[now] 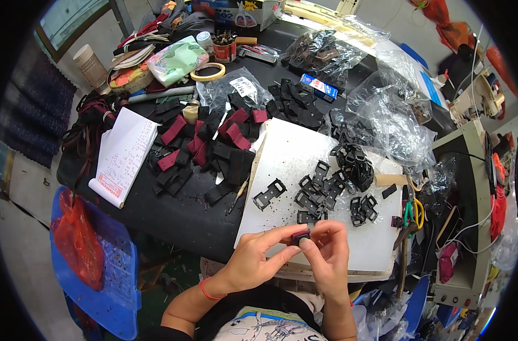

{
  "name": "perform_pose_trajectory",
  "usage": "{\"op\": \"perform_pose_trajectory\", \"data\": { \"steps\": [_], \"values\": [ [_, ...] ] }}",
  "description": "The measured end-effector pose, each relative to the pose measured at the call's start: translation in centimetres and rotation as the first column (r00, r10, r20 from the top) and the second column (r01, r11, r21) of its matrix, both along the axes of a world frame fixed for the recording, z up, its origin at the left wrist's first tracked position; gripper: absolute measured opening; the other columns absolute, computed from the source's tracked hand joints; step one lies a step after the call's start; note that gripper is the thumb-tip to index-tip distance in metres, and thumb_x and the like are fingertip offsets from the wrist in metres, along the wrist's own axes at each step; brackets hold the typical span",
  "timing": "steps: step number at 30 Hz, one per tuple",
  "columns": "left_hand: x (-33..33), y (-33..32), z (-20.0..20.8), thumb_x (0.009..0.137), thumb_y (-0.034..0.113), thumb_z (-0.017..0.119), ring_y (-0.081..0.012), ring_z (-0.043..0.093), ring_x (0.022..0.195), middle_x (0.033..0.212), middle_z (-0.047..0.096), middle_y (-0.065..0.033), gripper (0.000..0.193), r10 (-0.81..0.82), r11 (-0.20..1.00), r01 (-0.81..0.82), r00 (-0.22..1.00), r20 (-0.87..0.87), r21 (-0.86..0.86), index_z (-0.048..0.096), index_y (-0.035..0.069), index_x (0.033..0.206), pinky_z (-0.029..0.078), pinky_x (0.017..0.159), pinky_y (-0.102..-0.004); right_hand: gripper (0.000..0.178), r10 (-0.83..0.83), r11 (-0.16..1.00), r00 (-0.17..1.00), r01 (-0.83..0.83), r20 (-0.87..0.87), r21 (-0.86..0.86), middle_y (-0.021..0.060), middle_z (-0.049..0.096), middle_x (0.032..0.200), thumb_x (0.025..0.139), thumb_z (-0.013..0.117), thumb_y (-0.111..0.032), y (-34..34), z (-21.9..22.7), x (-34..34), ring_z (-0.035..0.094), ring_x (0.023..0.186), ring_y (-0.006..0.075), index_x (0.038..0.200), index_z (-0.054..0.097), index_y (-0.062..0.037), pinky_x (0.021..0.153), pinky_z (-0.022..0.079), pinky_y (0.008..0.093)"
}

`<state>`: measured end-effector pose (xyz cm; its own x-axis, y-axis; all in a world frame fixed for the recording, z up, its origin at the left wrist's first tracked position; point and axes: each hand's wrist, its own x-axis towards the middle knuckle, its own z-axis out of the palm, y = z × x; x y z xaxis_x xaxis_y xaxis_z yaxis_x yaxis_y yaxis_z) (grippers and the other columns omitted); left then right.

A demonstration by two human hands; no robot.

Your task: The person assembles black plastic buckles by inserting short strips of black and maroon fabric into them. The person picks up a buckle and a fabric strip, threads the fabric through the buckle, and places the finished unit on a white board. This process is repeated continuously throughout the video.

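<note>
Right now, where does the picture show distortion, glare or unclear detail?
In the head view, corners fall black and the beige cabinet bows near the rim; bright highlights streak a clear plastic bag; the held maroon piece is small, its fine detail unclear.

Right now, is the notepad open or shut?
Open. The notepad lies with a page of handwriting facing up, and no cover hides it.
</note>
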<state>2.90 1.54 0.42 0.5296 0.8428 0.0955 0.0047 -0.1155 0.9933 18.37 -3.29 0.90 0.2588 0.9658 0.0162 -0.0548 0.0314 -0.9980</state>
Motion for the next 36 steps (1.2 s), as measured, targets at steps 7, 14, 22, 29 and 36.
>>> {"op": "perform_pose_trajectory", "data": {
  "steps": [7,14,22,29,36],
  "values": [
    [0.8,-0.8,-0.6,0.089,0.01,0.06,-0.0158,0.064,0.097,0.107,0.066,-0.0142,0.049,0.145,0.986,-0.136,0.985,0.09,-0.096,0.043,0.001,0.134,0.05,0.084,-0.0311,0.015,-0.01,1.0,0.98,0.005,0.198,0.029,0.0093,0.053,0.101,0.083,0.068,-0.007,-0.3,-0.4,0.6,0.05,0.087,0.0142,0.096,0.064,-0.0002,0.076,0.041,0.0251],
    [-0.3,1.3,-0.4,0.096,0.016,0.052,-0.0105,0.06,0.084,0.1,0.059,-0.0072,0.033,-0.175,0.61,0.402,0.909,0.378,-0.683,0.048,-0.003,0.122,0.051,0.076,-0.0249,0.023,0.004,0.999,0.992,-0.01,0.124,0.047,0.0123,0.052,0.112,0.084,0.064,-0.005,0.0,-0.4,1.4,0.049,0.097,0.0169,0.107,0.064,0.0002,0.086,0.038,0.0262],
    [1.0,-1.1,0.5,0.089,0.008,0.062,-0.0072,0.061,0.075,0.09,0.063,-0.0062,0.022,0.102,0.818,0.064,0.962,0.254,-0.571,0.057,-0.005,0.107,0.054,0.065,-0.0206,0.018,0.022,0.995,0.905,-0.059,0.425,0.075,0.0124,0.067,0.086,0.081,0.067,-0.002,0.0,1.4,1.2,0.063,0.074,0.0187,0.099,0.068,0.0003,0.067,0.049,0.0262],
    [2.0,-2.2,-0.5,0.091,0.006,0.058,-0.0065,0.06,0.07,0.085,0.063,-0.0064,0.012,0.144,0.878,0.001,0.953,0.265,-0.479,0.056,-0.004,0.099,0.053,0.061,-0.0209,0.007,-0.105,0.985,0.866,0.024,0.488,0.169,0.012,0.06,0.079,0.083,0.063,-0.001,0.0,-0.2,-0.1,0.058,0.065,0.0185,0.09,0.062,0.0018,0.059,0.047,0.0283],
    [1.6,-1.5,-1.1,0.089,0.004,0.059,-0.0039,0.056,0.061,0.074,0.062,-0.002,0.008,0.153,0.942,-0.132,0.987,0.046,-0.309,0.058,-0.001,0.094,0.045,0.051,-0.0189,0.005,-0.001,0.996,0.923,-0.034,0.385,0.086,0.0097,0.058,0.074,0.085,0.061,-0.002,0.6,-1.3,-0.1,0.055,0.062,0.0159,0.089,0.061,0.0018,0.056,0.044,0.0272]
  ]
}}
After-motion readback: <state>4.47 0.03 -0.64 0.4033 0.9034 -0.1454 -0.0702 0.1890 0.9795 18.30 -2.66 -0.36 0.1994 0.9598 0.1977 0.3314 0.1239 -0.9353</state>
